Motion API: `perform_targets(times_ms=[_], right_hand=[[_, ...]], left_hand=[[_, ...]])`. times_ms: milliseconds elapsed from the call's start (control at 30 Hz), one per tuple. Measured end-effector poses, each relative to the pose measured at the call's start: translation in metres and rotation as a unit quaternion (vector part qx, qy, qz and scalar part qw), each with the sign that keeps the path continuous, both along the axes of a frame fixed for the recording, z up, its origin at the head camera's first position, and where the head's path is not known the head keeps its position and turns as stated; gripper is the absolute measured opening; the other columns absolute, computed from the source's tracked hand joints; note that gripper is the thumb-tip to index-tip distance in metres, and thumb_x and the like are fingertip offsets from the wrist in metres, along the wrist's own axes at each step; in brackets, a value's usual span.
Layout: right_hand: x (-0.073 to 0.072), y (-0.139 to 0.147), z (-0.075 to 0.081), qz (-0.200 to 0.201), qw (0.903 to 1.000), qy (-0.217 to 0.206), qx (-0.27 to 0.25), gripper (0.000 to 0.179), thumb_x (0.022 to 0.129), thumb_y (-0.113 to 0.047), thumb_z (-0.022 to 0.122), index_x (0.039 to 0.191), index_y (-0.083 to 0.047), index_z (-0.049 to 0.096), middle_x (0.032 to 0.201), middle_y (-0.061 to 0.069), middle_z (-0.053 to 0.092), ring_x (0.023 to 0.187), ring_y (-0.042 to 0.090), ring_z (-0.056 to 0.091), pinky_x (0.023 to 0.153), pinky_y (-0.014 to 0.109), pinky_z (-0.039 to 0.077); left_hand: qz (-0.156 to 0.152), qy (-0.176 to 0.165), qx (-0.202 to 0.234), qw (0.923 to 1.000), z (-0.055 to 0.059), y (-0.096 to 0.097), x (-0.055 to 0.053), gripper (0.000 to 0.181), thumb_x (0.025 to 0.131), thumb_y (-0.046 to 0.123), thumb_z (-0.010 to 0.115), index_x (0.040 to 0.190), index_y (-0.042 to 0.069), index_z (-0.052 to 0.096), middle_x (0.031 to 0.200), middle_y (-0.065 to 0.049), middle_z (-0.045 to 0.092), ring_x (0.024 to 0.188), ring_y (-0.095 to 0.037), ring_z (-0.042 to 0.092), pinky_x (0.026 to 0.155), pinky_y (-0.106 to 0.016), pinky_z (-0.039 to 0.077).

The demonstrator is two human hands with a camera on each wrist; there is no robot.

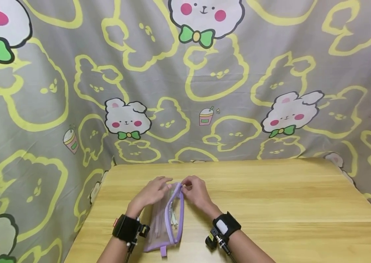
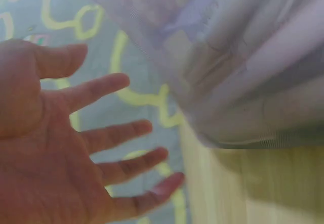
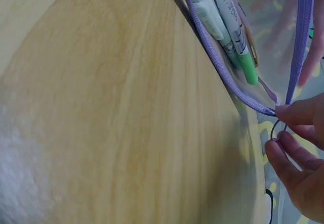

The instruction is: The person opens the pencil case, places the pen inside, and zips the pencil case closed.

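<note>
A see-through mesh pencil case (image 1: pixel 159 224) with purple zip edging stands on the table, its mouth gaping. Pens (image 3: pixel 237 32), one with a green cap end, lie inside it. My right hand (image 1: pixel 197 192) pinches the far end of the zip between thumb and fingers; a thin loop (image 3: pixel 274 128) shows at its fingertips in the right wrist view. With fingers spread, my left hand (image 2: pixel 66 143) is beside the mesh side. From the head view that left hand overlaps the case's far left edge.
The wooden table (image 1: pixel 270 208) reaches back to a grey patterned curtain (image 1: pixel 211 91), which also hangs along both sides. Each wrist wears a black strap (image 1: pixel 125 228) with a small camera and cable.
</note>
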State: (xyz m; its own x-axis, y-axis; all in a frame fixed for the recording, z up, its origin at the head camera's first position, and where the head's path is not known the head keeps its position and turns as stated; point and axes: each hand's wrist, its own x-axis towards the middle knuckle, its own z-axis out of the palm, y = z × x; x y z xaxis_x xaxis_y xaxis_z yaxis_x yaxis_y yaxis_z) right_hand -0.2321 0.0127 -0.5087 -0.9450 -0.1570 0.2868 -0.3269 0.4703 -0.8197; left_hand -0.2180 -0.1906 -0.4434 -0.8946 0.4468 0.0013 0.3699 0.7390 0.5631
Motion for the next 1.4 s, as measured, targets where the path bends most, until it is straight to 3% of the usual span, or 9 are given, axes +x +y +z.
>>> perform_targets(times_ms=[200,467,667,867,1067,1300,1400], right_hand=[[0.001,-0.001,-0.002,0.001,0.9995,0.03,0.013,0.01,0.087,0.004,0.077,0.093,-0.004,0.075,0.092,0.007,0.073,0.082,0.017,0.071,0.072,0.02,0.059],[0.002,-0.003,-0.001,-0.01,0.9972,0.07,0.026,0.008,0.087,0.002,0.076,0.087,-0.006,0.075,0.085,0.002,0.074,0.077,0.013,0.069,0.069,0.022,0.059],[0.004,-0.004,0.0,0.0,0.9977,0.065,0.022,0.011,0.087,0.004,0.075,0.085,-0.007,0.074,0.083,0.002,0.073,0.076,0.012,0.069,0.069,0.02,0.059],[0.008,-0.001,0.001,0.027,0.9975,0.061,0.024,0.011,0.089,0.005,0.072,0.087,-0.006,0.074,0.086,0.003,0.073,0.079,0.014,0.071,0.071,0.019,0.059],[0.012,0.005,0.002,0.057,0.9949,0.071,0.043,0.01,0.09,0.006,0.07,0.089,-0.003,0.073,0.087,0.006,0.074,0.08,0.014,0.07,0.072,0.019,0.059],[0.022,0.011,0.004,0.088,0.9918,0.073,0.056,0.008,0.09,0.007,0.071,0.09,0.0,0.074,0.087,0.009,0.074,0.079,0.012,0.069,0.071,0.018,0.058],[0.03,0.012,0.006,0.108,0.9899,0.066,0.064,0.01,0.087,0.009,0.071,0.089,-0.001,0.074,0.088,0.008,0.074,0.078,0.01,0.069,0.071,0.016,0.057]], left_hand=[[-0.037,-0.007,0.012,0.9992,-0.014,0.005,-0.028,0.03,0.106,0.012,0.052,0.126,-0.003,0.069,0.127,-0.022,0.068,0.121,-0.041,0.061,0.103,-0.056,0.049],[-0.066,-0.008,0.03,0.9974,-0.019,0.005,-0.047,0.021,0.103,0.009,0.059,0.11,-0.001,0.076,0.108,-0.015,0.075,0.103,-0.033,0.069,0.091,-0.046,0.056],[-0.065,-0.013,0.043,0.9968,-0.023,0.005,-0.05,0.015,0.1,0.006,0.061,0.096,0.004,0.076,0.095,-0.007,0.075,0.088,-0.02,0.066,0.081,-0.038,0.054],[-0.044,-0.01,0.054,0.9976,-0.032,0.008,-0.051,0.016,0.098,0.005,0.064,0.087,0.007,0.074,0.086,-0.004,0.071,0.078,-0.013,0.059,0.076,-0.032,0.052],[-0.021,0.013,0.059,0.998,-0.035,0.017,-0.049,0.017,0.095,0.001,0.066,0.082,0.007,0.075,0.08,-0.001,0.069,0.075,-0.013,0.056,0.073,-0.032,0.051],[-0.004,-0.001,0.069,0.9976,-0.039,0.024,-0.051,0.016,0.096,0.003,0.067,0.083,0.007,0.075,0.081,0.0,0.07,0.076,-0.013,0.057,0.072,-0.032,0.051],[0.004,0.009,0.068,0.9976,-0.041,0.025,-0.052,0.016,0.097,0.005,0.067,0.083,0.008,0.074,0.082,0.0,0.07,0.075,-0.013,0.057,0.07,-0.031,0.051]])
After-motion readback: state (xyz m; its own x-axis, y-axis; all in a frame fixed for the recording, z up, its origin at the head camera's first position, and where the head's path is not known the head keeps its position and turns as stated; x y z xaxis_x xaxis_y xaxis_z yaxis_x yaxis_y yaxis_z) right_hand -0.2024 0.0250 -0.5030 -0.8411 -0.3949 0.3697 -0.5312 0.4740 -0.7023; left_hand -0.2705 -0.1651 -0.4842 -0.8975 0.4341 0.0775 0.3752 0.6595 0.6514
